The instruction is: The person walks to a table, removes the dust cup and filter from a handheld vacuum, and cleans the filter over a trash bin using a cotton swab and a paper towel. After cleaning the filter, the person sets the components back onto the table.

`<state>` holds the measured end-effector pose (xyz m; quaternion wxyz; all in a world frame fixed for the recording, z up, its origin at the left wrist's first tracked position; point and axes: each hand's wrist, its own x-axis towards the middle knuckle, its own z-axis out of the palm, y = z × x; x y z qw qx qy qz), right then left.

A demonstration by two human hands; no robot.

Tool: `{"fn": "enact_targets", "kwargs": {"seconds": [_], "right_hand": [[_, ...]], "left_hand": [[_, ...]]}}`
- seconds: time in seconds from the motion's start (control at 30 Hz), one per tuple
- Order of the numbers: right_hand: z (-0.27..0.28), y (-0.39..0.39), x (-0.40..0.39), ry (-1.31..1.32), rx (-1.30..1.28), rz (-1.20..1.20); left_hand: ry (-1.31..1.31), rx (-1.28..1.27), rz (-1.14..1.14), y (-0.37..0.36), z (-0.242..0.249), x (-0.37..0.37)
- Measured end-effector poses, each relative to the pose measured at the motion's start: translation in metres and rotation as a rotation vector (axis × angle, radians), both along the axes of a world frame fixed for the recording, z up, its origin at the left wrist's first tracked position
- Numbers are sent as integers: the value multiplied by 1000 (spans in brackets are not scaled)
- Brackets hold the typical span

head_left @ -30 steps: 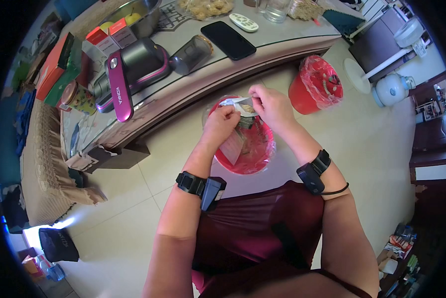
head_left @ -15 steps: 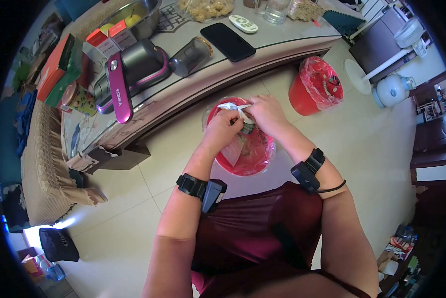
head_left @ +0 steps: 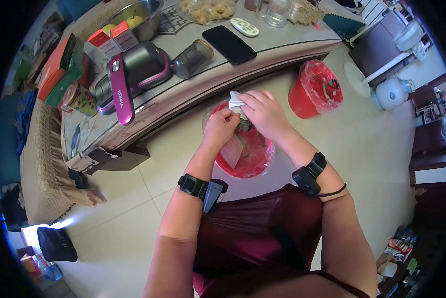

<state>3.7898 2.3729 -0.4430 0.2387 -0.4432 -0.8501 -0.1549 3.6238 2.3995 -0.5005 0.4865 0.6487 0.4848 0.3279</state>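
Both hands are close together above a red lined bin. My right hand is closed around a crumpled white tissue, which sticks out past the fingertips. My left hand is closed in a pinch at a small dark, ribbed, cylinder-like piece. Fingers partly cover this piece, so its full shape is hidden. Under the hands, a pale flat scrap lies inside the bin among other litter.
On the table are a KONKA handheld vacuum, a clear dust cup, a black phone, a white remote and a metal bowl of fruit. Another red bin stands right, near a white fan.
My right hand has shifted left over the piece and bunched the tissue, which was spread between both hands. My left hand has barely moved.
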Motion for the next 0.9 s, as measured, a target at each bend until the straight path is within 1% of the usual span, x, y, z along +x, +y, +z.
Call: {"fn": "enact_targets", "kwargs": {"seconds": [0.07, 0.17, 0.27, 0.37, 0.4, 0.47, 0.5, 0.6, 0.7, 0.77, 0.87, 0.9], "right_hand": [[7, -2, -1, 29, 52, 21], [20, -4, 1, 255, -6, -15], [5, 1, 15, 675, -81, -96], [-8, 5, 32, 1076, -495, -102], [9, -4, 30, 1148, -850, -213], [10, -8, 29, 1191, -1083, -177], [10, -8, 29, 1208, -1200, -156], [5, -9, 25, 1280, -1209, -101], [-11, -1, 33, 1302, -1141, 52], [-14, 2, 40, 1286, -1119, 12], [-8, 0, 41, 1305, -1073, -25], [-5, -1, 42, 1320, -1056, -33]], "left_hand": [[-32, -18, 44, 4, -7, 1], [-15, -10, 56, 10, -17, -4], [-87, -99, 94, 10, -8, -7], [-112, -143, 99, 17, -24, -9], [-176, -177, 120, 15, -19, -9], [-304, -245, 158, 8, 3, -8], [-318, -284, 156, 7, 8, -8], [-335, -369, 153, 6, 15, -7], [-333, -380, 142, 6, 14, -5], [-367, -381, 135, 5, 12, -2], [-321, -332, 119, 5, 11, -1], [-375, -345, 123, 5, 12, 1]]}}
